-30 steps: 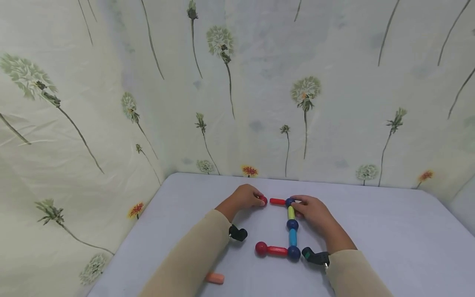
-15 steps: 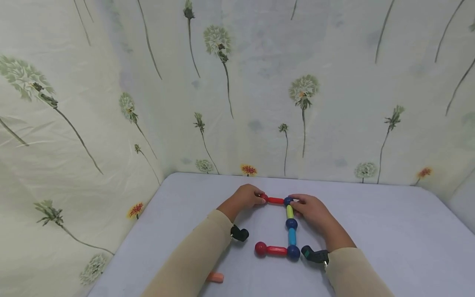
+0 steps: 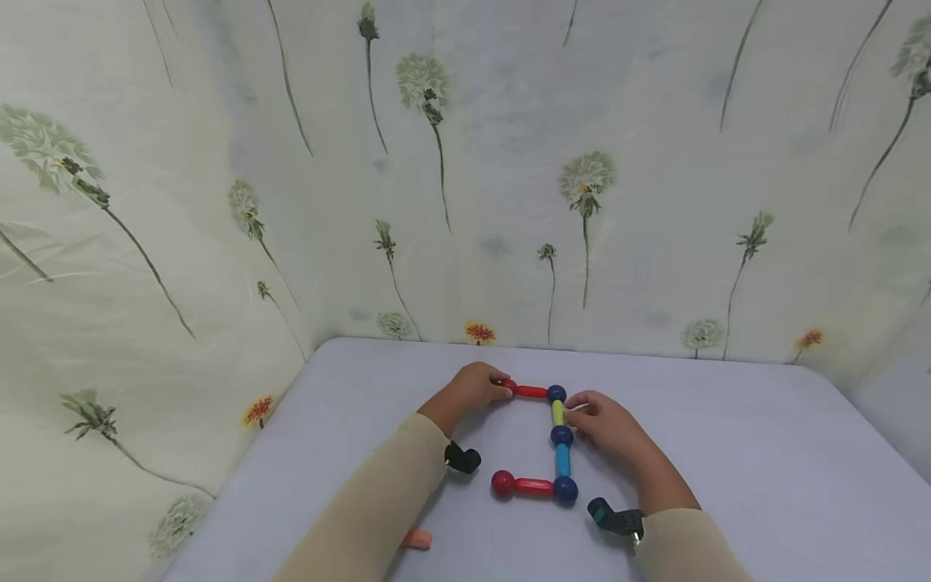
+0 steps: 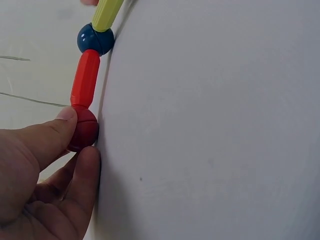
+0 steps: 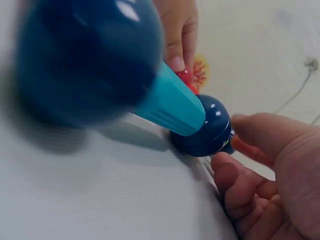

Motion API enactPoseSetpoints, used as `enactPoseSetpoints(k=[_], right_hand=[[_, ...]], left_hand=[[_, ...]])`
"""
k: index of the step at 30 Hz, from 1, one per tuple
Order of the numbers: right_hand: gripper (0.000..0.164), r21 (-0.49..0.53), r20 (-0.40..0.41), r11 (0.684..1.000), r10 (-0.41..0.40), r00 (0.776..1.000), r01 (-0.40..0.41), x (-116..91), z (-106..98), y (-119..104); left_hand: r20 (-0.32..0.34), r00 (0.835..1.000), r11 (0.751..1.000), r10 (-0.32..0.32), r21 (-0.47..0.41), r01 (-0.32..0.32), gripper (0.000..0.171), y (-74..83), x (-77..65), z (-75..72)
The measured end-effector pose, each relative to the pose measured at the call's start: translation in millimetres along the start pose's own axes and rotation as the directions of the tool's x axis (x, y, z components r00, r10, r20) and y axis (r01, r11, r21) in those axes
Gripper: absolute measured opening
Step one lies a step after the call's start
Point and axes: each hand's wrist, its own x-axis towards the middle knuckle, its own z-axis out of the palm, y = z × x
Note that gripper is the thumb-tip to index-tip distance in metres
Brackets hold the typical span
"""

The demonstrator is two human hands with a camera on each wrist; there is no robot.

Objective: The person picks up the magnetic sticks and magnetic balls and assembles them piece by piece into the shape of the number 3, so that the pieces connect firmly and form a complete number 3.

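A chain of toy balls and rods lies on the white table. My left hand [image 3: 476, 385] pinches the red ball [image 4: 86, 131] at its far left end, thumb and finger on either side. From that ball a red rod [image 4: 85, 80] runs to the far blue ball [image 3: 556, 394]. A yellow rod [image 3: 558, 413], the middle blue ball [image 3: 562, 436] and a light blue rod [image 3: 563, 461] follow toward me. My right hand [image 3: 607, 422] is just right of the yellow rod, thumb and forefinger parted; the middle ball hides that rod in the right wrist view.
The near blue ball [image 3: 565, 491] joins another red rod [image 3: 534, 487] and a near red ball [image 3: 503, 483]. An orange rod [image 3: 418, 539] lies partly behind the left sleeve. A flowered cloth [image 3: 494, 202] hangs behind the table [image 3: 727, 436].
My left hand has brought the red ball right to the red rod's end, and they now join. My right hand has left the far blue ball and shifted nearer, beside the yellow rod.
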Motion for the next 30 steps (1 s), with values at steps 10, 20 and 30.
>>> enactPoseSetpoints(k=[10, 20, 30], right_hand=[[0.035, -0.012, 0.021, 0.997, -0.070, 0.997, 0.070, -26.3, 18.6, -1.7], [0.028, -0.063, 0.008, 0.997, -0.043, 0.999, 0.044, -28.1, 19.8, 3.0], [0.028, -0.031, -0.011, 0.998, -0.050, 0.999, 0.050, -30.2, 8.9, 3.2]], left_hand=[[0.000, 0.999, 0.998, 0.049, 0.025, -0.049, 0.037, -15.8, -2.7, -9.4], [-0.007, 0.998, 0.998, 0.054, 0.026, -0.054, 0.059, -11.9, -35.9, -13.3], [0.022, 0.962, 0.959, 0.270, -0.094, -0.267, 0.025, -5.7, -113.1, -43.7]])
